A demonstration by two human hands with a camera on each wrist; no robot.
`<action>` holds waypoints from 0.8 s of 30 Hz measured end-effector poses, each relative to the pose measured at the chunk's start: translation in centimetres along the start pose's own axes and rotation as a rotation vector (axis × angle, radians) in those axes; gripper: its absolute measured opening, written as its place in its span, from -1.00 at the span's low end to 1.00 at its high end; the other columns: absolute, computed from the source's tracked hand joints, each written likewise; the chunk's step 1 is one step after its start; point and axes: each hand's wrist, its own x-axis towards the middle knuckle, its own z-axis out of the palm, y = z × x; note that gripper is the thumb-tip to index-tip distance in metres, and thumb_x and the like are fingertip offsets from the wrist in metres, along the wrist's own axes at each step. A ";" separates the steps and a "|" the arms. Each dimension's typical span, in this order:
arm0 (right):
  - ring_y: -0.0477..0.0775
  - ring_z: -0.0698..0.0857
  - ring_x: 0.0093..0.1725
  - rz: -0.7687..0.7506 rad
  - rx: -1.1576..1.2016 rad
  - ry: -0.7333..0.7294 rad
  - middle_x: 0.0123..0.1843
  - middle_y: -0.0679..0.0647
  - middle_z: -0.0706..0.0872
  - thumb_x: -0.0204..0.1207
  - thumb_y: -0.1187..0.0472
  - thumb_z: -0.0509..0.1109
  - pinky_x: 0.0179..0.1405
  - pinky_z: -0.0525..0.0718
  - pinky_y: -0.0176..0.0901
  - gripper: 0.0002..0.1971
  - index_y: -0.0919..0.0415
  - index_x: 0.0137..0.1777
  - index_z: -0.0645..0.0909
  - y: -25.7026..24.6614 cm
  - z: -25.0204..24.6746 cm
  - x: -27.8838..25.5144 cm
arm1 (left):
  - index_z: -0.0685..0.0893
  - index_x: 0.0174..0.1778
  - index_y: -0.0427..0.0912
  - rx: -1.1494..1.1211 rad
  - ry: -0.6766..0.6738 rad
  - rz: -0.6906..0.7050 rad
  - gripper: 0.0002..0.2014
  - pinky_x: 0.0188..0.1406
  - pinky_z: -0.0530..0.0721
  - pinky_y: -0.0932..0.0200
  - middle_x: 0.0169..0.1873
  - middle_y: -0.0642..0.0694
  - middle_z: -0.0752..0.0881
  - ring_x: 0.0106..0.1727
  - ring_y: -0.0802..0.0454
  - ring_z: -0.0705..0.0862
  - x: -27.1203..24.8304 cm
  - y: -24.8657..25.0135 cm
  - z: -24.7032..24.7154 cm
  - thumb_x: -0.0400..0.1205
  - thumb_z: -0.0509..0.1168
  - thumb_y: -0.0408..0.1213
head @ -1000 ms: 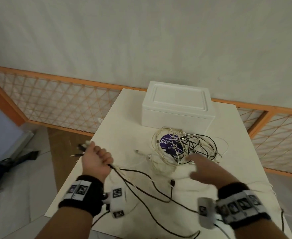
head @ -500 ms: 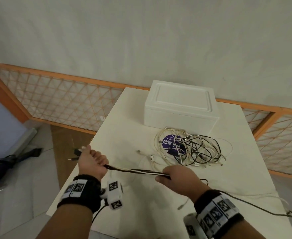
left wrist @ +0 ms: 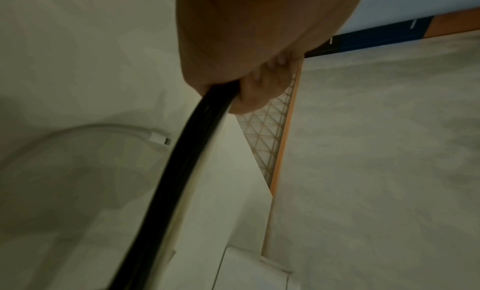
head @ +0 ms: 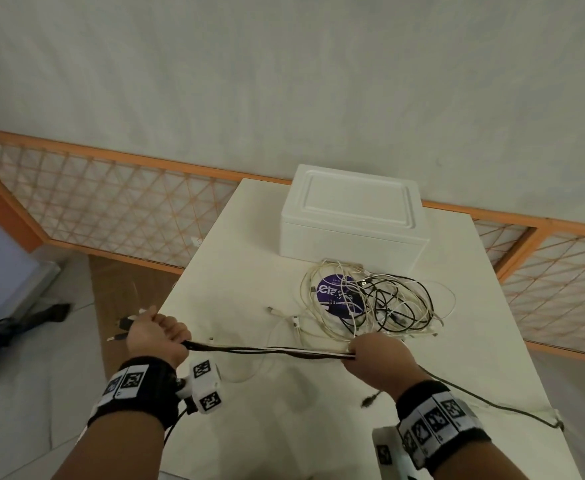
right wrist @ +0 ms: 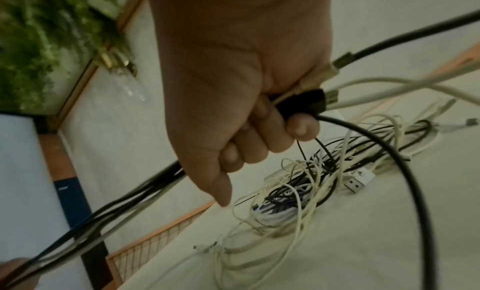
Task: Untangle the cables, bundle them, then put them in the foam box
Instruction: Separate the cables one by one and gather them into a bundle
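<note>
A bundle of black and white cables (head: 270, 350) is stretched taut above the table between both hands. My left hand (head: 156, 336) grips one end at the table's left edge, with plugs sticking out past its thumb side. My right hand (head: 374, 355) grips the other end (right wrist: 298, 101), fingers curled round cables and plugs. A tangled pile of black and white cables (head: 370, 303) lies beyond my right hand, over a purple round sticker. The white foam box (head: 353, 220) stands behind the pile with its lid on. In the left wrist view the held black cable (left wrist: 182, 161) runs down from my fist.
The white table (head: 235, 265) ends close to my left hand. A black cable (head: 492, 405) trails from my right hand toward the table's right edge. A loose white cable with plug (left wrist: 159, 138) lies near the bundle. An orange lattice fence (head: 111, 202) surrounds the table.
My right hand came back from the pile, took hold of the cables and slid right along them, pulling the bundle straight and taut. My left hand kept its grip in place.
</note>
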 end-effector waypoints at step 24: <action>0.00 0.53 -0.24 0.197 0.003 -0.013 -0.39 -0.04 0.47 0.43 0.00 0.25 -0.47 0.31 -0.31 -0.70 0.07 -0.45 0.32 6.9 1.3 -1.6 | 0.25 -0.44 -0.03 0.103 0.139 0.134 -0.64 -0.56 0.23 0.19 -0.47 0.01 0.24 -0.53 0.10 0.21 1.9 3.9 -1.7 0.72 0.03 -0.18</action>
